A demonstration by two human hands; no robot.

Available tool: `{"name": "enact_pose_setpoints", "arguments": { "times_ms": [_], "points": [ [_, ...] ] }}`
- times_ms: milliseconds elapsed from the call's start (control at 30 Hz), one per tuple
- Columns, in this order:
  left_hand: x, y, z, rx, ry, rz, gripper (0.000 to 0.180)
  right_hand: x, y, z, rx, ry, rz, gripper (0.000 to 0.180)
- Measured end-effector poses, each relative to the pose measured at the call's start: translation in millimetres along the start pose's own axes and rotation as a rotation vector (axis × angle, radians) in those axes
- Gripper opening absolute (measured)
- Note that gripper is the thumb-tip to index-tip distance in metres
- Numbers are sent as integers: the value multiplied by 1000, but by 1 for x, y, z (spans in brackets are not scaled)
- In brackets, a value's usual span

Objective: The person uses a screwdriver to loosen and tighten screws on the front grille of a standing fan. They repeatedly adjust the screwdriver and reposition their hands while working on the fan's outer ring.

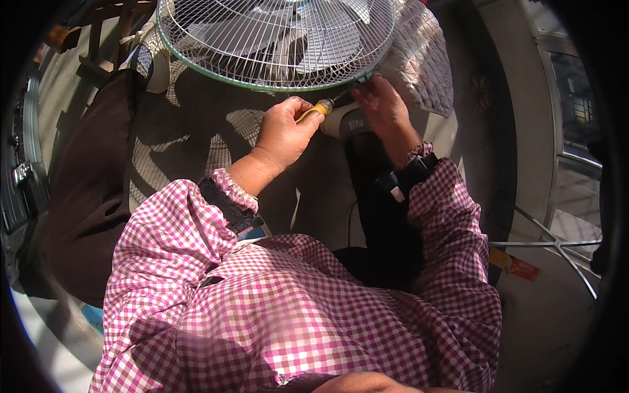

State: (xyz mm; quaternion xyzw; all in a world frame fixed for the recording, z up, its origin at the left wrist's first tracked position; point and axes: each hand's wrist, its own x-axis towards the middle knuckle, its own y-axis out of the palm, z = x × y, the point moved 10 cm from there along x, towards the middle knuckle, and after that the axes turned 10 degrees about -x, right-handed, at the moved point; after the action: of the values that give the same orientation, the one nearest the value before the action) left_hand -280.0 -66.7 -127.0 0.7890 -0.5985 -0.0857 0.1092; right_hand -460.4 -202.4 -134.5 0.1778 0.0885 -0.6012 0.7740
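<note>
My left hand is closed around the yellow handle of a screwdriver. The shaft points up and right toward the lower rim of a round fan guard, and its tip is hard to make out in the shadow. My right hand is at the lower right of that rim, its fingers closed on the edge close to the shaft's end. Grey fan blades show behind the wire grille. The top of the fan is cut off by the picture's edge.
A quilted grey cloth lies right of the fan. A wooden frame stands at the far left. Thin crossed metal bars and a red and yellow packet are on the right. My dark-trousered legs flank the work.
</note>
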Motion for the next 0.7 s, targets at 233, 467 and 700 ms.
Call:
{"name": "enact_pose_setpoints", "arguments": {
  "times_ms": [233, 467, 700],
  "points": [
    [-3, 0, 3, -23, -206, 30, 18, -1, 7, -11, 134, 79, 34, 21],
    [-4, -3, -3, 102, -131, 29, 19, -4, 18, -10, 121, 134, 166, 23],
    [-9, 11, -53, 779, 371, 69, 27, -12, 33, -9, 65, 218, 137, 27]
  ]
}}
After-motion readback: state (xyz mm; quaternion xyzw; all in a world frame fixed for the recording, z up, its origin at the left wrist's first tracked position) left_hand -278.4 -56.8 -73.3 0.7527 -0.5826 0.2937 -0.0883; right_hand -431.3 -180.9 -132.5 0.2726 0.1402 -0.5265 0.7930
